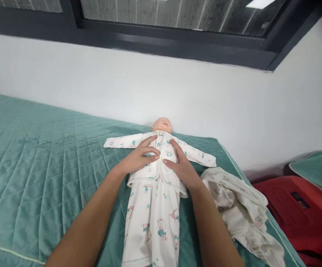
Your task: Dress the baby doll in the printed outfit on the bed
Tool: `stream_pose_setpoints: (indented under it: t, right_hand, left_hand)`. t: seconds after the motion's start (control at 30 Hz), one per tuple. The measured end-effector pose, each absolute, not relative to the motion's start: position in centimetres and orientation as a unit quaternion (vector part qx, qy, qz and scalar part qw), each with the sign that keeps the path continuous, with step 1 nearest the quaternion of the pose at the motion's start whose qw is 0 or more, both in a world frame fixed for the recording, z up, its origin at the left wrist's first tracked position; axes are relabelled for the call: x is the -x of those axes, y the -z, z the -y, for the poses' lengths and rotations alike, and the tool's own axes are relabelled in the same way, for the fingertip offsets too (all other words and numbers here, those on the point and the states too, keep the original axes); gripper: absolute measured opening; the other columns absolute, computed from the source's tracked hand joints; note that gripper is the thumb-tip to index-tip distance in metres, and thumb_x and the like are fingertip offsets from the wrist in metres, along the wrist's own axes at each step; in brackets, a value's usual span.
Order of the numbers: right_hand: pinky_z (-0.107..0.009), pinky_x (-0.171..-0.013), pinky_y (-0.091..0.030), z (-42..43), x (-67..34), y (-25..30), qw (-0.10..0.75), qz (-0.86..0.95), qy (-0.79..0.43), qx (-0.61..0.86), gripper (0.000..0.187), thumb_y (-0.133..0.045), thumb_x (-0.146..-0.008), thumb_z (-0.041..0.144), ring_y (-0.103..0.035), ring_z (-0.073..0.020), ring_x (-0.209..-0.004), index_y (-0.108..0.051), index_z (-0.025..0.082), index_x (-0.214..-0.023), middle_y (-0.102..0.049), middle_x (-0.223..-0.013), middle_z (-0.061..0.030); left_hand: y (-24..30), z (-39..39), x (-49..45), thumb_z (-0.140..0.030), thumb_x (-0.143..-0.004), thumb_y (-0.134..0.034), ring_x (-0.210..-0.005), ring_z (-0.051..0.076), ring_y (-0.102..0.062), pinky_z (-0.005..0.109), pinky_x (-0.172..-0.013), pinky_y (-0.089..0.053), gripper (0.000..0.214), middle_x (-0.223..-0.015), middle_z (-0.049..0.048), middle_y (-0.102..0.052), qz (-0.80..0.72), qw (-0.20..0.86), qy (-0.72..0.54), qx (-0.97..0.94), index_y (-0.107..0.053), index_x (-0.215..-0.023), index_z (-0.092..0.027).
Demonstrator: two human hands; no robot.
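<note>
A baby doll (162, 125) lies on its back, its bare head toward the wall. It has on a white printed long-sleeved shirt (165, 148) and matching white pants (152, 222). The shirt's sleeves stretch out flat to both sides. On the left half of the shirt rests my left hand (140, 157), its thumb and one finger closed at the front edge near a small yellowish fastener (159, 158), its index finger stretched out higher up. My right hand (181, 165) lies on the other half, thumb and index finger apart, the thumb tip beside the fastener; its remaining fingers are hidden.
A crumpled white printed cloth garment (238, 207) lies right of my right forearm. The doll is on a green quilted bedcover (52, 159). Past its right edge stands a red case (296, 211) with green fabric (319, 170) over it. A white wall (138, 85) and dark-framed window (163, 39) rise behind.
</note>
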State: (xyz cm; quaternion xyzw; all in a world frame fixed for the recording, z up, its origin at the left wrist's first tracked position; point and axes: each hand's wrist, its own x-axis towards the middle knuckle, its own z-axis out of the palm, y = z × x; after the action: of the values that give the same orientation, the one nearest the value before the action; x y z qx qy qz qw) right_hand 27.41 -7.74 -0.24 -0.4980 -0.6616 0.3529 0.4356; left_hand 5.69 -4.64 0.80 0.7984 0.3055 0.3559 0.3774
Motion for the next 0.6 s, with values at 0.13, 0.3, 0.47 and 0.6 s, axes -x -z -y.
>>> stream_pose_setpoints:
  t: [0.13, 0.3, 0.47, 0.6]
  right_hand:
    - [-0.044, -0.124, -0.016, 7.98, -27.15, 0.25, 0.419, 0.677, -0.322, 0.513, 0.081, -0.069, -0.081, 0.045, -0.015, -0.0219, -0.15, -0.031, 0.03, -0.15, -0.02, -0.162, -0.0006]
    - [-0.046, -0.123, -0.017, 7.55, -27.03, -0.07, 0.408, 0.683, -0.304, 0.524, 0.08, -0.069, -0.081, 0.045, -0.015, -0.0224, -0.15, -0.031, 0.032, -0.15, -0.02, -0.162, 0.0001]
    - [-0.048, -0.122, -0.019, 7.36, -26.74, -0.41, 0.412, 0.671, -0.307, 0.535, 0.079, -0.072, -0.077, 0.042, -0.019, -0.024, -0.149, -0.036, 0.031, -0.147, -0.024, -0.16, -0.0013]
    - [-0.047, -0.122, -0.021, 7.27, -26.55, -0.52, 0.418, 0.669, -0.301, 0.535, 0.077, -0.072, -0.077, 0.039, -0.021, -0.0234, -0.148, -0.037, 0.03, -0.145, -0.026, -0.159, -0.0027]
  left_hand:
    - [-0.94, 4.41, -5.38, -0.049, -0.088, -0.059, -0.151, 0.025, -0.016, 0.042, -0.123, -0.018, 0.031, -0.163, -0.0012, -0.021, -0.302, 0.385, -0.34, -0.803, -0.072, -0.105, -0.027]
    - [-1.13, 4.3, -5.36, -0.05, -0.088, -0.06, -0.151, 0.025, -0.015, 0.043, -0.123, -0.02, 0.031, -0.162, -0.0025, -0.021, -0.31, 0.397, -0.33, -0.798, -0.073, -0.104, -0.028]
    - [-0.92, 3.84, -5.24, -0.05, -0.088, -0.06, -0.151, 0.025, -0.016, 0.042, -0.122, -0.021, 0.032, -0.161, -0.0027, -0.024, -0.294, 0.394, -0.33, -0.806, -0.073, -0.106, -0.029]
    - [-0.65, 3.58, -5.22, -0.048, -0.087, -0.062, -0.151, 0.025, -0.016, 0.041, -0.122, -0.022, 0.03, -0.161, -0.0021, -0.025, -0.289, 0.395, -0.332, -0.806, -0.073, -0.107, -0.028]
